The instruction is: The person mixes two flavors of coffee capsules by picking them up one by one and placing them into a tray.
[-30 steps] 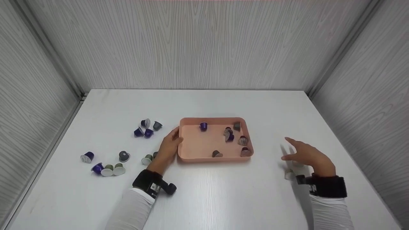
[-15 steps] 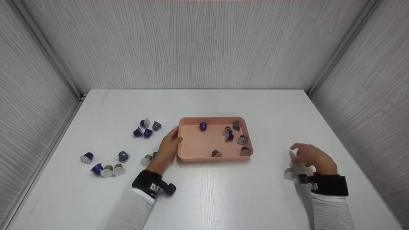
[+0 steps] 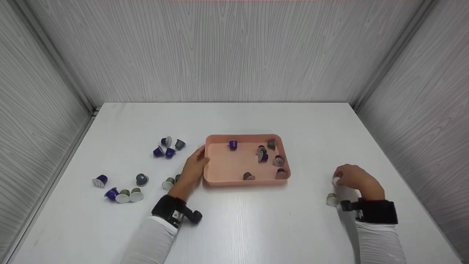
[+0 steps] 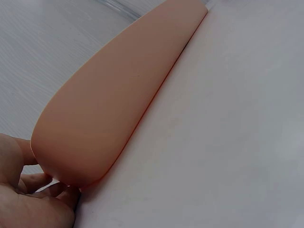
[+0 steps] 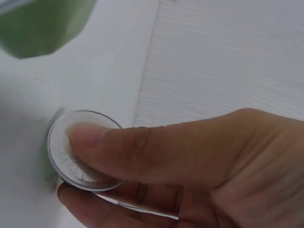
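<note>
My left hand [image 3: 194, 167] grips the left side of a pink tray [image 3: 229, 182], thumb over its rim; in the left wrist view the fingers [image 4: 35, 183] curl at the tray's outer corner. Several coffee capsules, among them a purple one [image 3: 233, 145], lie inside. On the right, my right hand [image 3: 354, 179] pinches a coffee capsule [image 5: 78, 161], its thumb pressed on the silver lid and fingers behind. Another thin curved silver edge [image 5: 147, 212] shows between those fingers, mostly hidden. A green capsule [image 3: 332, 200] lies on the table just below this hand.
Left of the tray, a cluster of purple and dark capsules [image 3: 169, 153] lies on the white table [image 3: 256, 223]. Nearer left are several more, including a blue one [image 3: 111, 193] and a grey one [image 3: 142, 179]. Grey wood-grain panels [image 3: 227, 51] wall in the table.
My right hand has lowered from spread fingers above the table to a pinch on a capsule, uncovering the green capsule beside it. My left hand and the tray have stayed put.
</note>
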